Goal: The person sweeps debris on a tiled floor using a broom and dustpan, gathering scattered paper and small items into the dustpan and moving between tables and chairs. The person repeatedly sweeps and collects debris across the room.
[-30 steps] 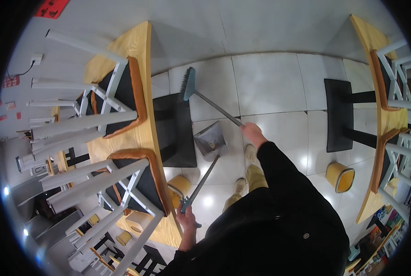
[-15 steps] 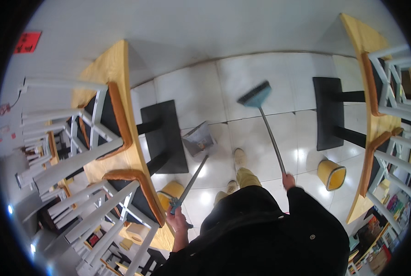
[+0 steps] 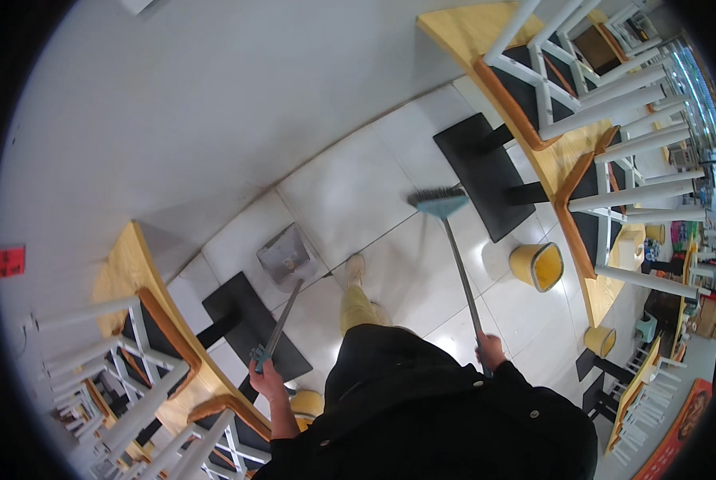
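My right hand [image 3: 492,350] is wrapped round the upper part of a grey broom handle. At the handle's far end, the teal broom head [image 3: 443,206] with dark bristles lies at the floor, close beside the black base plate of the right-hand table. On the other side, my left hand [image 3: 270,384] grips the teal top of a long-handled dustpan. Its grey pan [image 3: 287,258] rests near the left table's base, with its mouth toward the wall. What lies inside the pan is too blurred to tell.
Wooden tables [image 3: 570,172] with upturned white-legged chairs [image 3: 614,200] flank me, standing on black base plates [image 3: 482,176]. A yellow bin [image 3: 537,266] sits by the right table; another [image 3: 306,404] is partly hidden near my left arm. A grey wall [image 3: 174,120] borders the tiled floor [image 3: 358,196] ahead.
My view has turned to the right. The broom head has come beside the right table's base, and the dustpan has shifted forward toward the wall. Both hands keep their hold.
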The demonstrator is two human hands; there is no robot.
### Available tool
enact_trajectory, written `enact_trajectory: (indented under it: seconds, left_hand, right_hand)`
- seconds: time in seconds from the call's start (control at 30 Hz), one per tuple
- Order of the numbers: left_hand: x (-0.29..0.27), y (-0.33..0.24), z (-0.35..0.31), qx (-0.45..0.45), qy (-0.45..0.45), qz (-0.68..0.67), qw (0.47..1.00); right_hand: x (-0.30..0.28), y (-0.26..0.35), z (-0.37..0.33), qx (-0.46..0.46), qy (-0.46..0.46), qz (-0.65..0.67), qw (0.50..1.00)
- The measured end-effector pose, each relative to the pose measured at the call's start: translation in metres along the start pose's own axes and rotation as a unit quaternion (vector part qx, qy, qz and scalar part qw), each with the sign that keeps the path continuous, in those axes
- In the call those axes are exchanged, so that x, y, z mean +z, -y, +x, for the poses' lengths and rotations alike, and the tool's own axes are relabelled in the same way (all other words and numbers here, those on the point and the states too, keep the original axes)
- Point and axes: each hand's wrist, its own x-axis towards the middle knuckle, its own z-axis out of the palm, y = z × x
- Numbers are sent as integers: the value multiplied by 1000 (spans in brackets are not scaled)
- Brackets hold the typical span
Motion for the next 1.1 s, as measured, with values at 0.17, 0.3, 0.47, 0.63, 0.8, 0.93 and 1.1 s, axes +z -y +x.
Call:
enact_trajectory:
  seconds: [0.17,0.3,0.47,0.63,0.8,0.93,1.1]
  left_hand:
    - [49,-38,54,-54,47,11,997]
    - [84,-90,85,-112,46,12,993]
    - [106,-113,132,-179,5,46,983]
    - [120,-138,155,-191,24,49,980]
    - [133,-146,162,-225,-21,60,972]
    - [135,-149,161,-185,-16,66,980]
    - [126,-118,167,-160,-22,111,980]
  right_hand:
    - [52,143,94,-67,29,136,988]
    - [78,287,184,-164,28,145,975]
    - [101,467,296,-90,-60,221,969]
    - [141,569,381,18,-45,392,919]
    - [228,495,380,-112,-60,70,989]
    - [259,381,286,-103,-27,8,994]
    - [223,292,156,-43,-3,-117,992]
